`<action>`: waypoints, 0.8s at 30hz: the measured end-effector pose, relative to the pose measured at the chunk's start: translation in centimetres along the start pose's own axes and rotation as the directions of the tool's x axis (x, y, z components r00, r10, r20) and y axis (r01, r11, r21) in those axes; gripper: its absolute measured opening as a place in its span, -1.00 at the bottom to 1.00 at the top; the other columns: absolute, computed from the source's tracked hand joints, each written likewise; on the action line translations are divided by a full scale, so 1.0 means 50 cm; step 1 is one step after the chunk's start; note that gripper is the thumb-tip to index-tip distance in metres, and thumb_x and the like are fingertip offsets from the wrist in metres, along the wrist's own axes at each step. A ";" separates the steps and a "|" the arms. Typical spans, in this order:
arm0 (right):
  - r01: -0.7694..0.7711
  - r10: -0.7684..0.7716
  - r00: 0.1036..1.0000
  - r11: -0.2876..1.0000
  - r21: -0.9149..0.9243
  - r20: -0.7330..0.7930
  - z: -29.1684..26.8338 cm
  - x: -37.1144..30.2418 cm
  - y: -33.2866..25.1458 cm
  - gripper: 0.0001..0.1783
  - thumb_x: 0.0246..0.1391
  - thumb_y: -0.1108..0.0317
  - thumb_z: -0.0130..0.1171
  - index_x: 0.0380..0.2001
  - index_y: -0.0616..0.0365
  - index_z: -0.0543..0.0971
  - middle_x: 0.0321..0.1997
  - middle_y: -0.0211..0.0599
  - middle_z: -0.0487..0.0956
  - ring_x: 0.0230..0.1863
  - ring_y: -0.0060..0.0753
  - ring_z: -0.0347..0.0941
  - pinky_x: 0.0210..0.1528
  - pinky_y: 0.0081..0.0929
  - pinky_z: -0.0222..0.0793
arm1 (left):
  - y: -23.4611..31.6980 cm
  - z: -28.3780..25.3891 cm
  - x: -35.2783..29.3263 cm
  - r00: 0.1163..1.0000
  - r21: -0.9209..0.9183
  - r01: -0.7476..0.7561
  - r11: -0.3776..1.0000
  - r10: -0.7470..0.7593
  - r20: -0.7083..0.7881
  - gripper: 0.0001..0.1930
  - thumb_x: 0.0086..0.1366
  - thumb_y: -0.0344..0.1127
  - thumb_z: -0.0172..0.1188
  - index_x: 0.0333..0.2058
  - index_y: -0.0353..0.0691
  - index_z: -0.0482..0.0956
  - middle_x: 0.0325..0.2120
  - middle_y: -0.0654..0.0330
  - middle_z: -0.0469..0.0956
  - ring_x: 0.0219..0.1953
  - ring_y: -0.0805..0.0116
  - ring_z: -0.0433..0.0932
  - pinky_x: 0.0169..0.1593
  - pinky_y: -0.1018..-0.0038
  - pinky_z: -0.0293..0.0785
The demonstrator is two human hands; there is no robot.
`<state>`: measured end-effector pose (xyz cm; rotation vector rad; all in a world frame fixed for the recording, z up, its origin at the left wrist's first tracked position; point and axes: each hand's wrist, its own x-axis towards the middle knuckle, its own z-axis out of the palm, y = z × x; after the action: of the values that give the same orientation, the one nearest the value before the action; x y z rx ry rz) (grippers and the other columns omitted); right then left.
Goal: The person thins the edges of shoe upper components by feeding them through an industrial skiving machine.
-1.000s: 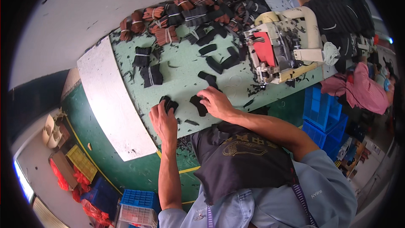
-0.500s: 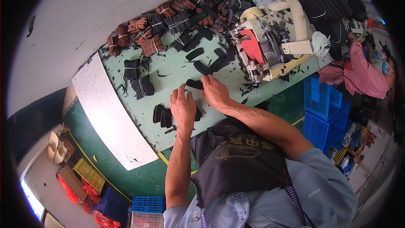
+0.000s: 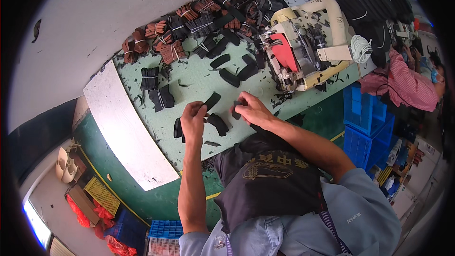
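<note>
My left hand (image 3: 193, 117) pinches one end of a short black strip (image 3: 212, 100), which slants up and away over the green tabletop. To its right, my right hand (image 3: 252, 111) has its fingers closed around a small dark piece (image 3: 236, 109), partly covered by the thumb. The two hands are a short way apart. Beside and below the left hand lie another black strip (image 3: 218, 125), a dark strip (image 3: 178, 128) half hidden by that hand, and a thin scrap (image 3: 212, 143). Farther off, several loose black strips (image 3: 229, 77) rest on the table.
A cream machine (image 3: 303, 42) with a red plate stands at the right of the table (image 3: 189, 85). Tied brown bundles (image 3: 171, 52) and black bundles (image 3: 161, 98) lie at the back and left. Blue crates (image 3: 362, 128) stand at the right; a person in a pink checked top (image 3: 407, 80) sits beyond.
My left hand has lifted a black strip, which now sticks out from its fingers. My right hand has drawn back toward me and right, now with a dark piece in it.
</note>
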<state>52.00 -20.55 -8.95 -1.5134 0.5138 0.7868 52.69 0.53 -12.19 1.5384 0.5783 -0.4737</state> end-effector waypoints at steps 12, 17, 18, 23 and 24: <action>0.051 -0.056 0.986 0.998 0.033 0.159 0.058 0.005 0.052 -0.73 -0.04 0.43 0.28 -0.32 0.30 0.42 -0.46 -0.26 0.50 -0.57 -0.50 0.51 -0.52 -0.57 0.46 | -0.054 -0.192 -0.109 0.965 0.402 -0.015 0.916 0.119 -0.235 -0.75 0.16 -0.43 0.16 -0.15 -0.22 0.62 -0.35 0.18 0.60 -0.36 0.42 0.54 -0.24 0.49 0.42; -0.023 0.026 0.996 0.999 -0.030 0.088 0.075 -0.004 0.035 -0.80 -0.06 0.49 0.24 -0.36 0.30 0.47 -0.45 -0.30 0.53 -0.58 -0.54 0.48 -0.56 -0.56 0.42 | -0.060 -0.172 -0.103 0.949 0.635 -0.044 0.771 0.231 -0.215 -0.73 0.15 -0.42 0.19 -0.13 -0.16 0.61 -0.33 0.11 0.55 -0.33 0.23 0.54 -0.18 0.35 0.44; -0.023 0.028 0.997 0.997 -0.069 0.068 0.078 -0.003 0.038 -0.80 -0.07 0.48 0.24 -0.36 0.29 0.49 -0.46 -0.31 0.54 -0.58 -0.54 0.47 -0.56 -0.56 0.40 | -0.062 -0.164 -0.106 0.949 0.635 -0.045 0.772 0.231 -0.214 -0.73 0.15 -0.42 0.19 -0.13 -0.16 0.61 -0.33 0.11 0.55 -0.33 0.23 0.54 -0.18 0.35 0.44; -0.055 0.054 0.998 0.985 -0.161 -0.008 0.069 0.008 0.064 -0.81 -0.10 0.43 0.26 -0.37 0.25 0.54 -0.47 -0.33 0.58 -0.55 -0.56 0.47 -0.55 -0.55 0.36 | -0.047 -0.118 -0.121 0.871 0.712 -0.111 0.694 0.413 -0.267 -0.70 0.14 -0.43 0.20 -0.11 -0.18 0.56 -0.30 0.13 0.46 -0.36 0.22 0.48 -0.24 0.32 0.43; -0.043 0.038 0.999 0.979 -0.200 -0.027 0.069 0.008 0.069 -0.82 -0.10 0.42 0.26 -0.38 0.25 0.55 -0.47 -0.32 0.59 -0.54 -0.56 0.48 -0.54 -0.55 0.36 | -0.048 -0.110 -0.124 0.910 0.644 -0.127 0.754 0.348 -0.228 -0.69 0.13 -0.43 0.20 -0.10 -0.18 0.56 -0.31 0.14 0.46 -0.39 0.21 0.47 -0.25 0.31 0.42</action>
<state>49.16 -17.47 -11.50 -1.7045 0.4957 0.8746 46.09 5.59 -9.97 2.3319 0.4894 -0.1962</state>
